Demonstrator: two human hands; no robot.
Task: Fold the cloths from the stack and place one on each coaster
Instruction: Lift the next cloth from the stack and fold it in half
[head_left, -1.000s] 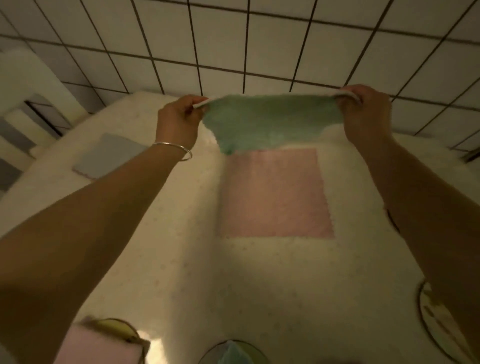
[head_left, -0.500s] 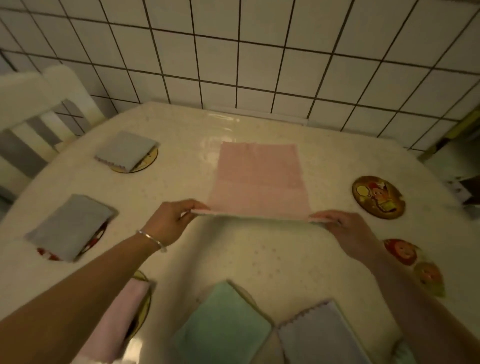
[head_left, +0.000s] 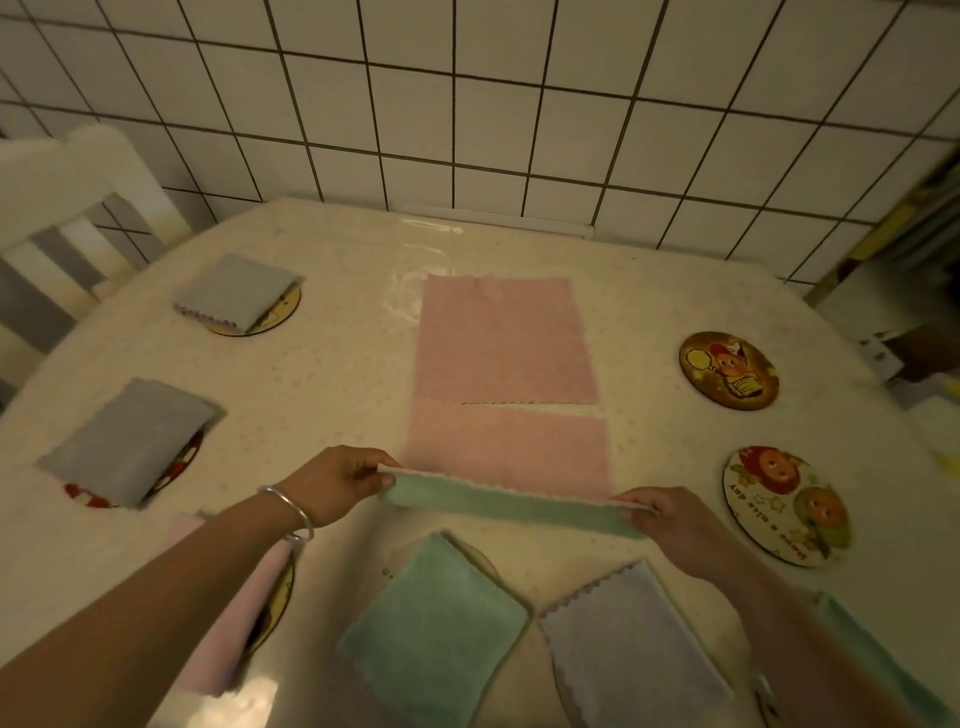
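Head view: the left hand (head_left: 337, 486) and right hand (head_left: 670, 525) each pinch one end of a cloth (head_left: 506, 501), pink above and green beneath, stretched between them just above the table (head_left: 337, 374). Beyond it lies the pink stack (head_left: 506, 343). Two bare coasters (head_left: 729, 370) sit on the right; folded cloths (head_left: 436, 623) cover other coasters nearer and to the left.

Both hands out in front, each pinching one end of a cloth

The left hand (head_left: 337, 486), a bangle (head_left: 291, 512) on its wrist, had its fingers curled with the thumb on top, its grip on the left end of the green cloth (head_left: 509, 506). The right hand (head_left: 670, 525) pinched the right end, forearm reaching in from the lower right.
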